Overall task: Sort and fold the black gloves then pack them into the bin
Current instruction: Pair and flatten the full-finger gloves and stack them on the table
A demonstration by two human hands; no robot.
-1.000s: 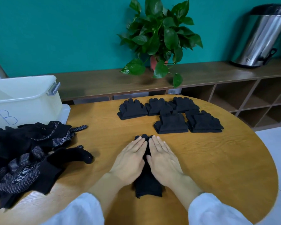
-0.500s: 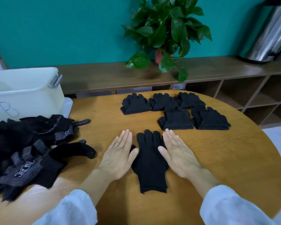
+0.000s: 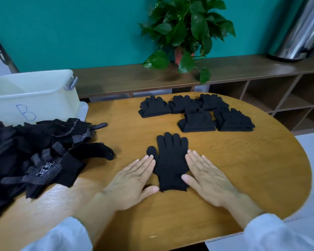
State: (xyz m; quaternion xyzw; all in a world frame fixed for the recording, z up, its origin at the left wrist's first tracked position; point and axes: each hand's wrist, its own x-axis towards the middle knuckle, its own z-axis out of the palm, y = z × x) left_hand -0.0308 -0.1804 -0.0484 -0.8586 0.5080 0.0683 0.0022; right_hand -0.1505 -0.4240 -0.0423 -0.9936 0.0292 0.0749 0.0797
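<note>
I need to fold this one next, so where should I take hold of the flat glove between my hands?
Pinch the flat glove at its cuff edge, the end nearest you. It lies spread flat, fingers pointing away, with the left hand and right hand open on either side, so both corners look reachable from below.

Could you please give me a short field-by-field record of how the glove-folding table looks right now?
flat glove: one black glove lying spread out, fingers pointing away from the person
left hand: open, flat on the table at the glove's left edge
right hand: open, flat on the table at the glove's right edge
folded stacks: five, in two rows beyond the glove
unsorted pile: heap of black gloves, some dotted, at the left
bin: pale plastic, marked B, behind the pile
table: rounded, wooden
</note>
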